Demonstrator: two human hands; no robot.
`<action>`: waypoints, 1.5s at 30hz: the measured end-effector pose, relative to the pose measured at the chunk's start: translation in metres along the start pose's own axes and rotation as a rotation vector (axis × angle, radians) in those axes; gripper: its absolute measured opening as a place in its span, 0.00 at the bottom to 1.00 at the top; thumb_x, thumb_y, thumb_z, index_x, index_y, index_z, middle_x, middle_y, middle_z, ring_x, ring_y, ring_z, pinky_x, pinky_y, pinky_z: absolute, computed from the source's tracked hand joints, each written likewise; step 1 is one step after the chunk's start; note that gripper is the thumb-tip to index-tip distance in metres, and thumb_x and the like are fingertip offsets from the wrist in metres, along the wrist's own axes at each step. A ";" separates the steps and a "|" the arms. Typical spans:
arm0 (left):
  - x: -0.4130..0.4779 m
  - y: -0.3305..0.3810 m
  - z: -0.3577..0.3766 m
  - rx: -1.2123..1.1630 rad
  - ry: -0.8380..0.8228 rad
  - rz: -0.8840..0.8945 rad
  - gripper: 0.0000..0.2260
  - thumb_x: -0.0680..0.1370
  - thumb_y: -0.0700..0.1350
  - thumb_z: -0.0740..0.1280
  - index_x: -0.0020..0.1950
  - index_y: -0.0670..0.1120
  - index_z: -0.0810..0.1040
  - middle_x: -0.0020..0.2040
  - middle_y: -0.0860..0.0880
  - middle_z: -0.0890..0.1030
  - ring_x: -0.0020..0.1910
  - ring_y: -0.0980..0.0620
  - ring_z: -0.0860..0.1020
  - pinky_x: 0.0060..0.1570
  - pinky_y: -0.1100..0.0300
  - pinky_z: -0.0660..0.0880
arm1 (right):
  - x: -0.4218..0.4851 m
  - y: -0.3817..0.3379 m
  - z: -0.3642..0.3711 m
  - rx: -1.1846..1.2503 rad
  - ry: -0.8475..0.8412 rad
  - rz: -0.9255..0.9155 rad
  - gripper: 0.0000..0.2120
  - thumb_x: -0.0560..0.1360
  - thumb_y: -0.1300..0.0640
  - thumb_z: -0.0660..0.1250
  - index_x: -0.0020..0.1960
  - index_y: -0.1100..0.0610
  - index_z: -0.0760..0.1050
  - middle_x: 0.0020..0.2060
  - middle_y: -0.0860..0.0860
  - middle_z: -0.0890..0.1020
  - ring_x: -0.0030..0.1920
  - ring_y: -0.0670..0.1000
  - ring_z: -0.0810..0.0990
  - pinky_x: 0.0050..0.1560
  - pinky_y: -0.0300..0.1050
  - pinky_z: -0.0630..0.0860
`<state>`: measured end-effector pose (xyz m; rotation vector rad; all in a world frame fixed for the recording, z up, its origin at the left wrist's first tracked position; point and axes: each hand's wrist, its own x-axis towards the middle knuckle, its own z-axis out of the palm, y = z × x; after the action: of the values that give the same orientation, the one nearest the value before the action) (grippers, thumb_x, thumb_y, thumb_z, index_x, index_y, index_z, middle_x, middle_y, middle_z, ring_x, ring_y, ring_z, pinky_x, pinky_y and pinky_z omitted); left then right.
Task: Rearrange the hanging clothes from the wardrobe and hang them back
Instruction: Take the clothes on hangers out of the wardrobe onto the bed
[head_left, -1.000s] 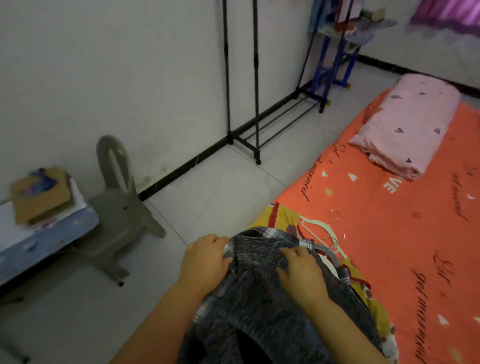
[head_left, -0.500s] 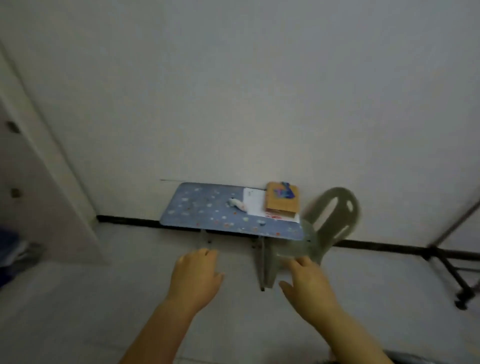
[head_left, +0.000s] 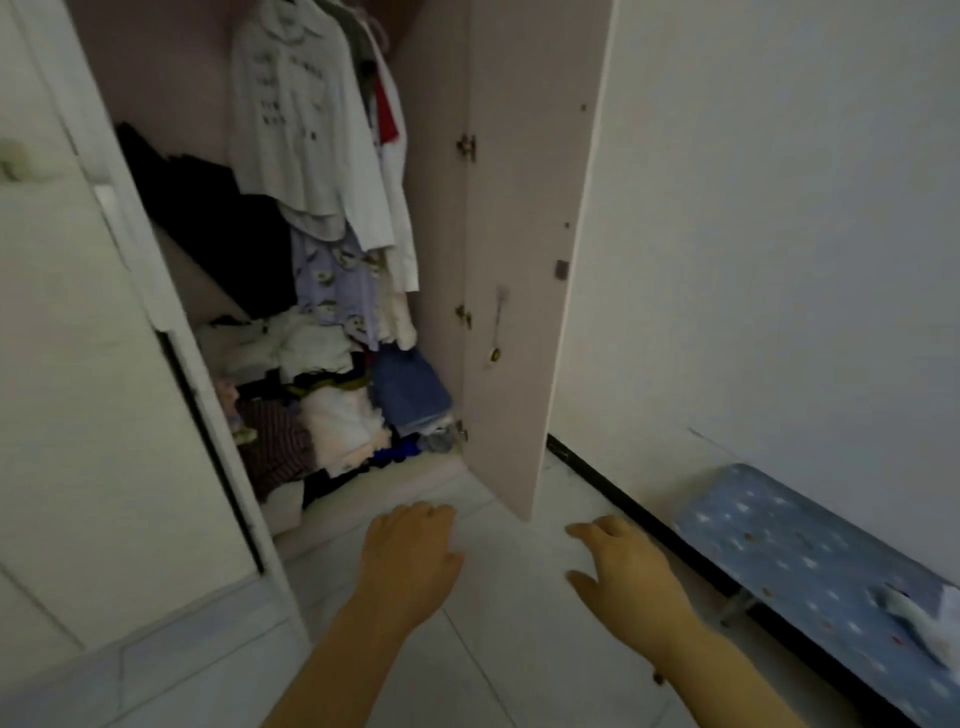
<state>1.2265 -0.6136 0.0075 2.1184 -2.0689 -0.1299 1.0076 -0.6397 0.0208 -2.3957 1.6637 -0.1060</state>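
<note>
Head view: wardrobe (head_left: 514, 270) w/ right door swung open; inside, white shirt (head_left: 306, 124) and other hanging clothes (head_left: 395, 171) up top, heap of folded and crumpled clothes (head_left: 332, 410) at the bottom. Left hand (head_left: 410, 564) and right hand (head_left: 626, 577) both empty, fingers loosely spread, low over the tiled floor, well apart from the clothes. Blue table (head_left: 810, 561) at right by the wall.
</note>
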 end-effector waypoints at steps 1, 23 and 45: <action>0.008 -0.011 -0.002 0.009 0.009 -0.021 0.21 0.80 0.55 0.56 0.71 0.51 0.62 0.67 0.51 0.69 0.64 0.51 0.68 0.62 0.58 0.63 | 0.018 -0.006 0.000 -0.007 -0.003 -0.039 0.25 0.78 0.46 0.61 0.73 0.48 0.61 0.66 0.49 0.68 0.64 0.51 0.70 0.63 0.42 0.69; 0.320 -0.155 -0.081 0.103 0.333 -0.350 0.22 0.79 0.58 0.57 0.72 0.54 0.62 0.67 0.55 0.69 0.63 0.56 0.69 0.59 0.64 0.64 | 0.475 -0.076 -0.075 -0.029 0.101 -0.564 0.23 0.80 0.47 0.56 0.73 0.49 0.59 0.68 0.48 0.65 0.65 0.46 0.68 0.60 0.32 0.61; 0.669 -0.388 -0.239 -0.060 0.863 -0.308 0.25 0.78 0.56 0.60 0.73 0.54 0.60 0.70 0.54 0.66 0.66 0.55 0.65 0.65 0.62 0.63 | 0.855 -0.295 -0.225 0.177 0.622 -0.888 0.21 0.78 0.54 0.62 0.70 0.48 0.65 0.65 0.47 0.69 0.62 0.46 0.69 0.62 0.34 0.63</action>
<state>1.6713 -1.2583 0.2105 1.9303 -1.2214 0.5712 1.5401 -1.3702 0.2473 -2.9094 0.5363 -1.1662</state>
